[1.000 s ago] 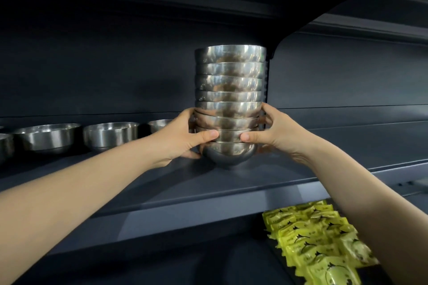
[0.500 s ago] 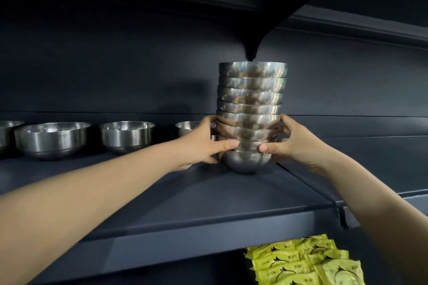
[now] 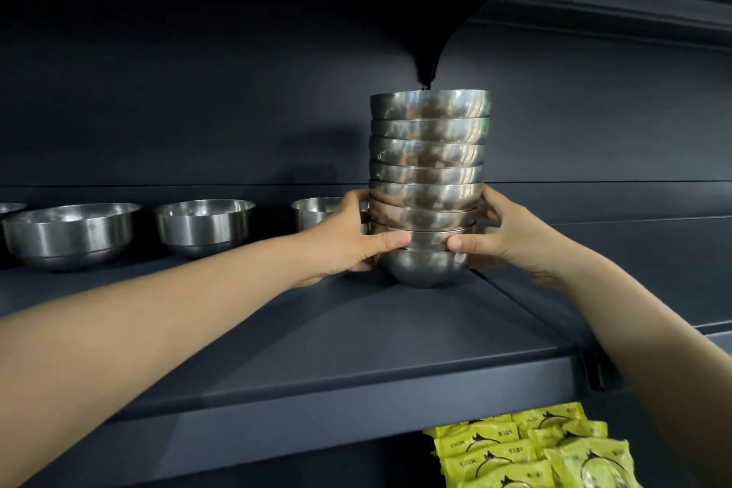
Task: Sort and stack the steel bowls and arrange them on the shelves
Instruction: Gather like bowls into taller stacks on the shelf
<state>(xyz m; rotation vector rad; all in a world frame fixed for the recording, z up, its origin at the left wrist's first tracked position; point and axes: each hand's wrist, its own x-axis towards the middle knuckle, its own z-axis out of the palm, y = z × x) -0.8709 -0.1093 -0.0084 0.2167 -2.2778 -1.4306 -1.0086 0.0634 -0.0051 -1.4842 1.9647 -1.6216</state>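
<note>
A tall stack of several nested steel bowls (image 3: 427, 154) stands upright on the dark shelf (image 3: 356, 349), its bottom bowl touching the shelf surface. My left hand (image 3: 348, 238) grips the stack's lower left side, thumb across the front. My right hand (image 3: 495, 234) grips the lower right side the same way. To the left, single steel bowls sit apart in a row on the same shelf: a large bowl (image 3: 71, 234), a middle bowl (image 3: 204, 224), and a third bowl (image 3: 317, 210) partly hidden behind my left hand.
A shelf bracket (image 3: 426, 67) hangs just above the stack's top rim. The shelf board above is close overhead. A seam (image 3: 527, 309) divides this shelf from the section to the right. Yellow-green packets (image 3: 534, 448) lie on the lower shelf at the bottom right.
The stack, held in both hands, has shifted rightward along the shelf and now rests under the bracket. My view has moved closer and to the left.
</note>
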